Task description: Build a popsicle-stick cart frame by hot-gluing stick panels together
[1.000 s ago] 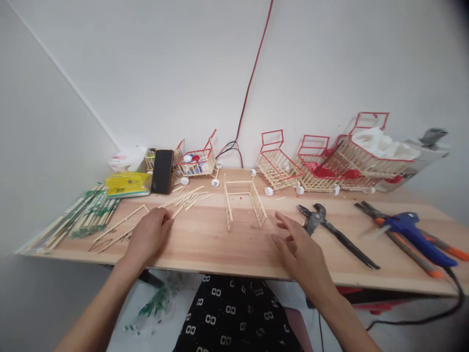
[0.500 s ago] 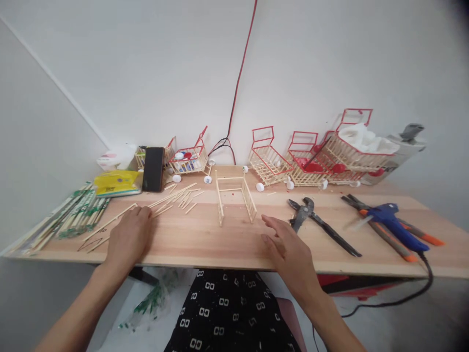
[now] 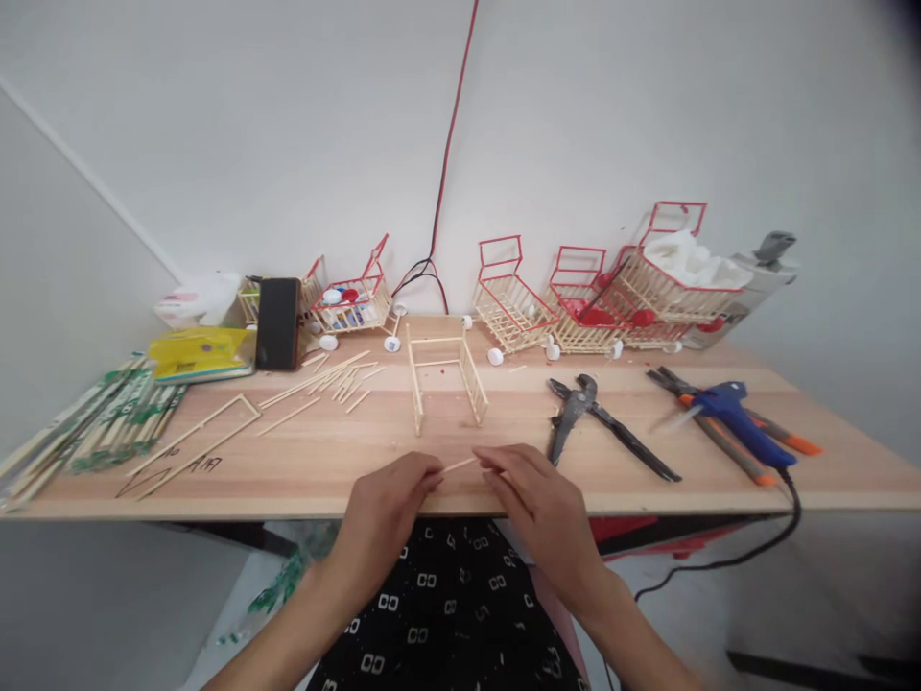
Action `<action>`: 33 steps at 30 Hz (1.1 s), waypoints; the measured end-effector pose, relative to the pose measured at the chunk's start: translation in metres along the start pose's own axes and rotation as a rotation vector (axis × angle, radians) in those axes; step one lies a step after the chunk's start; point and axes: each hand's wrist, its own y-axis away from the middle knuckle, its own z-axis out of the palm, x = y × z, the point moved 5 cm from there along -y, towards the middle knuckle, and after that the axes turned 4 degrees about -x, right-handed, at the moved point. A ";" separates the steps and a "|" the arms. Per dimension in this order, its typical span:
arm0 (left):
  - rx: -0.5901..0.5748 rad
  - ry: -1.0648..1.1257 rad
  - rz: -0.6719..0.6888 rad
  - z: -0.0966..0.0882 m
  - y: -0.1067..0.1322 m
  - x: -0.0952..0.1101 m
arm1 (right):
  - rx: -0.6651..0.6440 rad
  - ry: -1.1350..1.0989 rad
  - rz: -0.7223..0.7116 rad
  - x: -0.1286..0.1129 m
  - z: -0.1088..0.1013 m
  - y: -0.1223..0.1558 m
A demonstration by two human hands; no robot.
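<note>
A short pale wooden stick is held between both hands above the near edge of the wooden table. My left hand pinches its left end and my right hand pinches its right end. Just beyond the hands stands an unpainted U-shaped stick frame. Loose sticks lie to the left of it.
Black pliers and a blue glue gun with orange-handled cutters lie on the right. Several red-trimmed stick carts line the back wall. A phone, a yellow packet and wrapped chopsticks sit on the left.
My left hand came from the loose sticks at the left to the centre with a stick. My right hand moved in and took its other end.
</note>
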 end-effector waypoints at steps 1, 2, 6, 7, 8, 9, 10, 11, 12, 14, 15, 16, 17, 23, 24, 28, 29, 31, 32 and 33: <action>-0.027 0.043 -0.035 0.006 -0.004 0.000 | 0.015 -0.022 0.051 0.004 -0.003 0.000; -0.058 0.086 -0.065 0.012 -0.008 0.001 | 0.026 -0.046 0.115 0.009 -0.006 0.000; -0.127 0.160 -0.120 0.028 -0.019 0.005 | 0.044 -0.224 0.372 0.026 -0.013 0.003; -0.119 0.152 -0.107 0.030 -0.021 0.007 | 0.051 -0.287 0.399 0.027 -0.013 0.003; -0.107 0.143 -0.086 0.031 -0.023 0.009 | 0.060 -0.345 0.410 0.027 -0.013 0.003; -0.097 0.140 -0.066 0.032 -0.025 0.010 | 0.065 -0.393 0.412 0.027 -0.013 0.002; -0.091 0.147 -0.053 0.033 -0.026 0.012 | 0.069 -0.425 0.409 0.026 -0.014 0.002; -0.087 0.167 -0.049 0.034 -0.028 0.012 | 0.076 -0.439 0.404 0.025 -0.017 0.001; -0.083 0.199 -0.054 0.035 -0.029 0.011 | 0.093 -0.431 0.399 0.024 -0.022 0.000; -0.057 0.261 -0.068 0.036 -0.030 0.008 | 0.147 -0.353 0.405 0.027 -0.039 0.001; -0.034 0.278 -0.066 0.035 -0.030 0.007 | 0.184 -0.279 0.419 0.031 -0.051 0.002; -0.003 0.285 -0.061 0.034 -0.030 0.005 | 0.205 -0.189 0.446 0.036 -0.065 0.005; 0.024 0.287 -0.058 0.033 -0.030 0.004 | 0.243 -0.087 0.465 0.043 -0.081 0.009; -0.025 0.379 -0.173 0.037 -0.028 -0.006 | 0.517 0.371 0.527 0.096 -0.185 0.049; -0.025 0.383 -0.187 0.037 -0.028 -0.006 | 0.506 0.435 0.547 0.106 -0.197 0.055; -0.005 0.361 -0.200 0.036 -0.028 -0.006 | 0.433 0.721 0.577 0.142 -0.234 0.071; -0.005 0.353 -0.193 0.035 -0.028 -0.006 | 0.392 0.760 0.595 0.150 -0.238 0.072; -0.006 0.340 -0.177 0.035 -0.030 -0.004 | 0.326 0.810 0.623 0.163 -0.242 0.070; -0.008 0.338 -0.171 0.035 -0.030 -0.003 | 0.291 0.833 0.630 0.168 -0.242 0.067; -0.009 0.340 -0.170 0.035 -0.030 -0.003 | 0.255 0.853 0.640 0.171 -0.241 0.063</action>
